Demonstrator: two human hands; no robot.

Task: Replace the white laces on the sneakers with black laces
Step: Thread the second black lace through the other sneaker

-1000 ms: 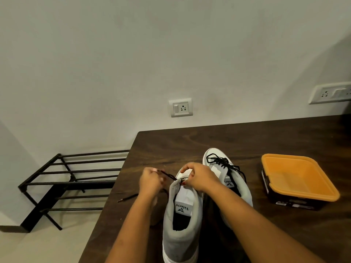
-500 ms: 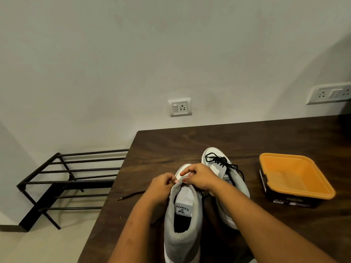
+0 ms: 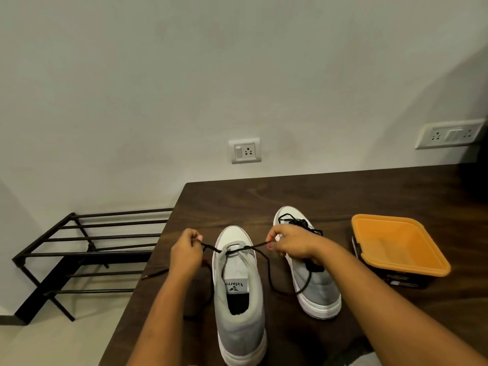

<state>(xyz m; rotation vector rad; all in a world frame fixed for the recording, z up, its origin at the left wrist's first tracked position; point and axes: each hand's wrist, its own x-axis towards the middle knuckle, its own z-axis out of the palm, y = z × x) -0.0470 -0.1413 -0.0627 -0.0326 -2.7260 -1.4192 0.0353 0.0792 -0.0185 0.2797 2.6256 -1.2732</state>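
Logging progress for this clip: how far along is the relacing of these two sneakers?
Done: the far sneaker carries a black lace, ends loose. In hand: the left hand and right hand pinch a second black lace, threaded through only the toe-end eyelets of the near sneaker. Left: the eyelets above. No white lace is visible.

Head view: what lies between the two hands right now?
In the head view, the toe of the near sneaker lies between the left hand and right hand, with the black lace stretched across it from hand to hand.
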